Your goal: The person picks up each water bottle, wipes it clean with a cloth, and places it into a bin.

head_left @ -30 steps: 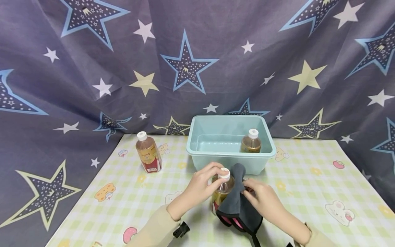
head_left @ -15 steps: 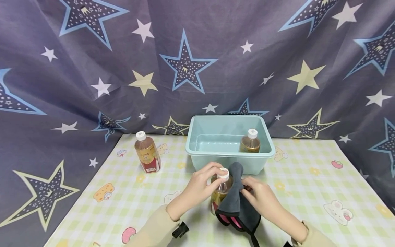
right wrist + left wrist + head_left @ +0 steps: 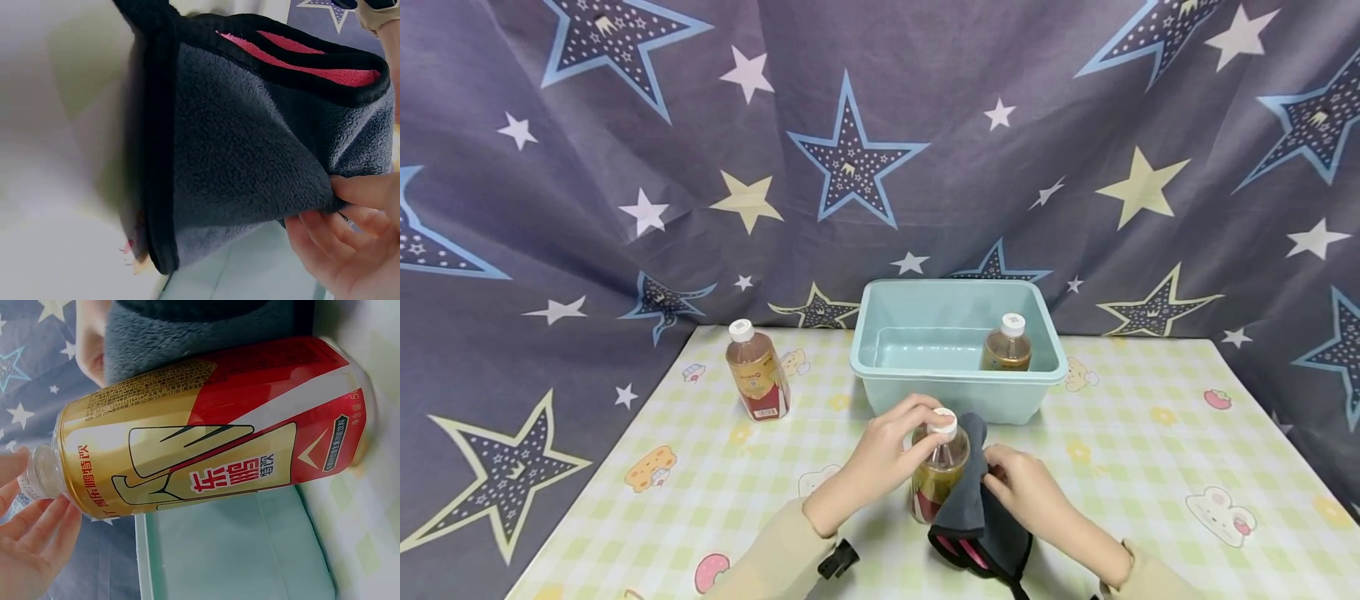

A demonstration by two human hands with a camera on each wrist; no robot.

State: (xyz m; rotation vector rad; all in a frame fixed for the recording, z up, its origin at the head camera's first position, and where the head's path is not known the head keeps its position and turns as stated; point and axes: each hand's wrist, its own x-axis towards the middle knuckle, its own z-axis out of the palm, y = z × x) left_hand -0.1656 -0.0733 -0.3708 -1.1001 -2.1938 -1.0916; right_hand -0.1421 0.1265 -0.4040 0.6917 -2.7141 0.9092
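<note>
A drink bottle (image 3: 936, 479) with a white cap and a gold and red label stands upright on the table, in front of the basin. My left hand (image 3: 891, 450) grips it by the cap and neck from above; the left wrist view shows fingers (image 3: 47, 534) around the neck. Against the bottle's right side lies a folded dark grey cloth (image 3: 964, 504) with black edging and pink inner layers. My right hand (image 3: 1028, 487) pinches a fold of that cloth (image 3: 237, 144) between thumb and fingers (image 3: 325, 240). The cloth hides part of the bottle's label.
Just behind the hands is a light blue plastic basin (image 3: 955, 387), with a similar bottle (image 3: 1007, 346) inside at its right. Another such bottle (image 3: 758, 375) stands at the back left of the checked tablecloth (image 3: 1120, 517). A starry curtain (image 3: 880, 142) hangs behind the table.
My right hand has drawn the cloth slightly down along the bottle's side, toward me. The left hand keeps its grip on the cap, and the bottle stays in place.
</note>
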